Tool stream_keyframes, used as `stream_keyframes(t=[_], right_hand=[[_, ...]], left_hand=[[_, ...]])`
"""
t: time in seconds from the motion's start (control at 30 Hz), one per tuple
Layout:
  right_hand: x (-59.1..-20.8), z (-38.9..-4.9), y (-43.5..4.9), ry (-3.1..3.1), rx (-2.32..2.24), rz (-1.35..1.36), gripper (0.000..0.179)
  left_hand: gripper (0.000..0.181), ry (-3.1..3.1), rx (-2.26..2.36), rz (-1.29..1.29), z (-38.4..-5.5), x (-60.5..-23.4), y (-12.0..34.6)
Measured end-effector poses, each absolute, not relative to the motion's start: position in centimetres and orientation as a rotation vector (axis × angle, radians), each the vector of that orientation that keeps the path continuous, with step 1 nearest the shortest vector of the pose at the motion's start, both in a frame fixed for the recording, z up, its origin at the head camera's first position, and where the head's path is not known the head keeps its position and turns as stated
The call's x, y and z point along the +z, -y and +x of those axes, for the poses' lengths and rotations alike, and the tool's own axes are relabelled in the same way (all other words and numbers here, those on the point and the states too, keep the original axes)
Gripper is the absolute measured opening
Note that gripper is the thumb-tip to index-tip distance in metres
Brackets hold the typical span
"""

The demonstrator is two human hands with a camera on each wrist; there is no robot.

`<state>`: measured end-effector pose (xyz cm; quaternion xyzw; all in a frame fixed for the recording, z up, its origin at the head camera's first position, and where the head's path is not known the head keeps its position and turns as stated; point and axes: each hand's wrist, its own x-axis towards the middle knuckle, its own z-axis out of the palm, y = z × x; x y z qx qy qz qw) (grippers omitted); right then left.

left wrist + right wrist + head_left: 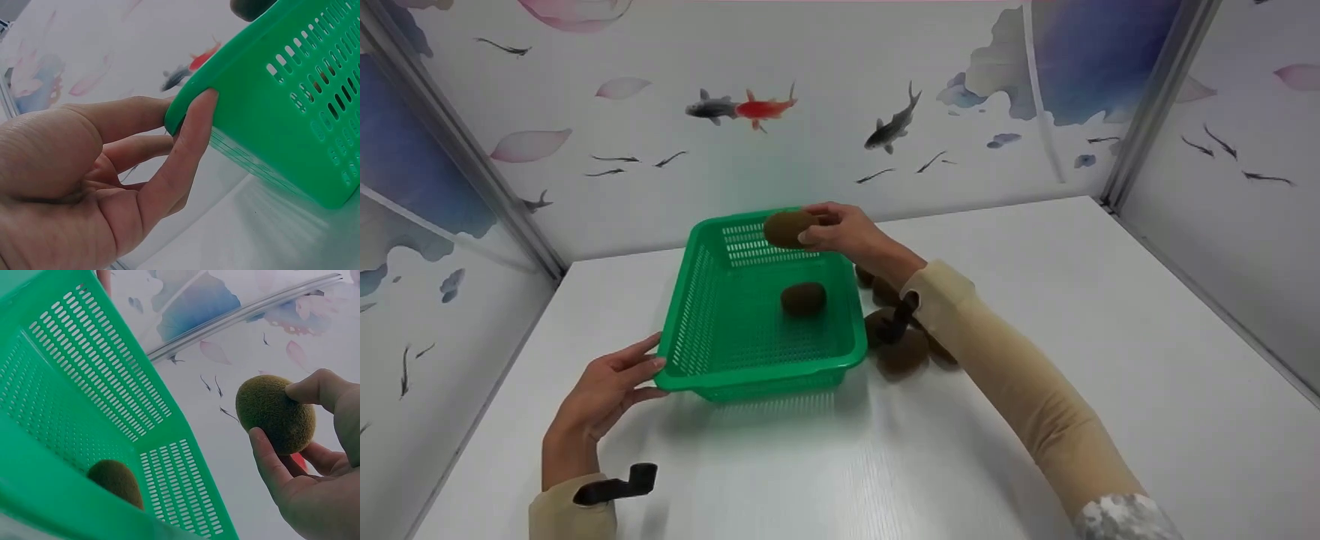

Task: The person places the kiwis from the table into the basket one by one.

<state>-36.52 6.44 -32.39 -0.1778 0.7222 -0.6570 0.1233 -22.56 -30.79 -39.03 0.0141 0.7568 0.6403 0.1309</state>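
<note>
A green plastic basket [765, 370] with slotted walls stands on the white table. Its near left corner is pinched by my left hand [611, 386], thumb and fingers at the rim in the left wrist view. Over the basket's far right part, my right hand [847, 234] grips a brown fuzzy kiwi [789, 229] between thumb and fingers. The right wrist view shows this kiwi [275, 413] from the side, held above the rim. Another kiwi [803, 299] lies on the basket floor, right of the middle.
Several more kiwis [903, 354] lie on the table [1035, 262] against the basket's right side, partly hidden under my right forearm [1020, 375]. White panels [825, 45] painted with fish and petals stand behind the table and at both sides.
</note>
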Motion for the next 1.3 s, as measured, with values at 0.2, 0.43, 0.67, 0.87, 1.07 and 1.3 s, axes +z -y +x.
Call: stream_keyframes(t=[0.2,0.43,0.67,0.87,1.07,1.3], right_hand=[[-32.5,-36.8,-4.5,-2.113,-1.860,-0.482,0.056],[-32.8,-37.1,-2.4,-2.076,-1.792,-0.431,0.058],[-33.5,-37.4,-1.3,-2.120,-1.679,-0.382,0.051],[-34.3,-37.4,-0.9,-2.130,-1.609,-0.425,0.045],[-34.9,-37.3,-0.2,-2.212,-1.421,-0.473,0.037],[-34.7,-37.2,0.2,-2.197,-1.257,-0.440,0.040]], left_hand=[[0.068,-2.199,1.855,0.036,-22.5,-38.9,30.7],[0.070,-2.218,1.842,0.016,-22.5,-38.8,30.7],[0.068,-2.233,1.838,0.025,-22.6,-39.0,30.7],[0.067,-2.228,1.835,0.034,-22.5,-39.1,30.9],[0.066,-2.233,1.838,0.038,-22.4,-39.2,30.8],[0.067,-2.227,1.843,0.024,-22.6,-39.0,30.6]])
